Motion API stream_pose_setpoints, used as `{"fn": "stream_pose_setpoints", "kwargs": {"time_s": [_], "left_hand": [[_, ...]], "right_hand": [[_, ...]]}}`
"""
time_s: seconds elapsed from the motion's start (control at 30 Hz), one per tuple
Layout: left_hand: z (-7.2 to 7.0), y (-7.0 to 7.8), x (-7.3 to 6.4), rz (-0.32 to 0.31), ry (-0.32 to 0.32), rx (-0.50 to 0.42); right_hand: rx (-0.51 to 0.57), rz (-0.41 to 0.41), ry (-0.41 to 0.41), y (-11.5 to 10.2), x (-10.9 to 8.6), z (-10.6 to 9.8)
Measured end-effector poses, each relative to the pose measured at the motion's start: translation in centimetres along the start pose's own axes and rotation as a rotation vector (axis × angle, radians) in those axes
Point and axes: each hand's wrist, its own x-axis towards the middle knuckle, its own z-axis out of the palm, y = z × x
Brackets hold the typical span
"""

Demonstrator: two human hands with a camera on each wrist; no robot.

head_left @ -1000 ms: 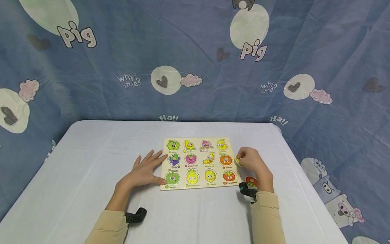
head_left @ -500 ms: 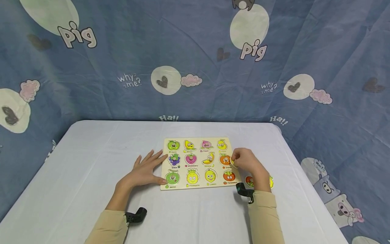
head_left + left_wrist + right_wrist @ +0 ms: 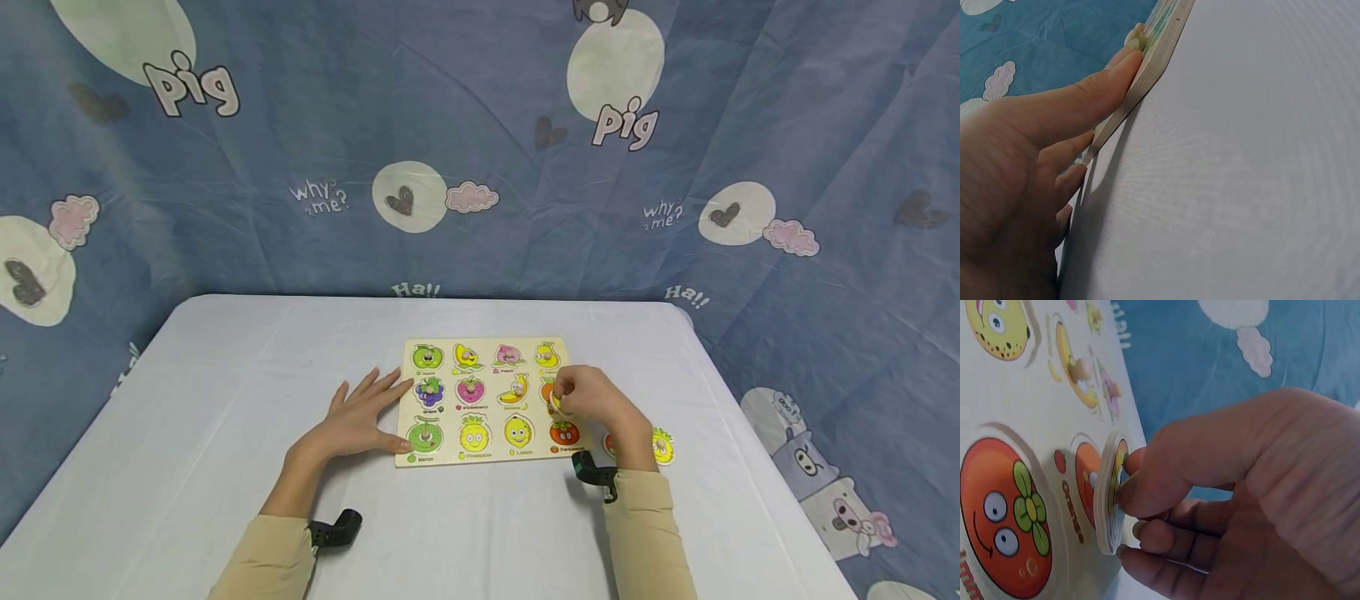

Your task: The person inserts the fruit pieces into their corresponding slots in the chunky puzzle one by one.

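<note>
A wooden fruit puzzle board (image 3: 496, 429) lies on the white table. My left hand (image 3: 352, 423) rests at its left side with fingers spread, the thumb (image 3: 1110, 81) at the near left corner. My right hand (image 3: 600, 402) pinches a yellow fruit puzzle piece (image 3: 1105, 500) between thumb and fingers. In the right wrist view the piece stands on edge close over the board, partly covering the orange (image 3: 1087, 478). Below it shows the persimmon picture (image 3: 1004, 519) in its recess. The fingers hide most of the held piece's face.
A pineapple piece (image 3: 663, 446) lies on the table right of the board. A red piece (image 3: 609, 444) is mostly hidden behind the right wrist. Several pieces with knobs, such as the grape (image 3: 429, 393), sit in the board. A blue printed cloth (image 3: 480, 108) hangs behind.
My right hand has moved left with the yellow piece, from beside the board's right edge to over the orange. The pineapple piece has come into view. My left hand has stayed put.
</note>
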Motion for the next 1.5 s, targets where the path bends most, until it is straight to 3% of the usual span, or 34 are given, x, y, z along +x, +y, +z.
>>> {"fn": "stream_pose_setpoints", "kwargs": {"time_s": [0.23, 0.97, 1.5], "left_hand": [[-0.1, 0.1, -0.1, -0.002, -0.002, -0.004], [-0.3, 0.3, -0.2, 0.002, -0.013, -0.009], [-0.2, 0.2, -0.1, -0.002, -0.01, 0.001]], "right_hand": [[-0.048, -0.043, -0.024, -0.7, 0.1, 0.4], [-0.033, -0.133, -0.161, -2.6, 0.4, 2.3], [-0.096, -0.139, -0.229, -3.9, 0.3, 3.4]]}}
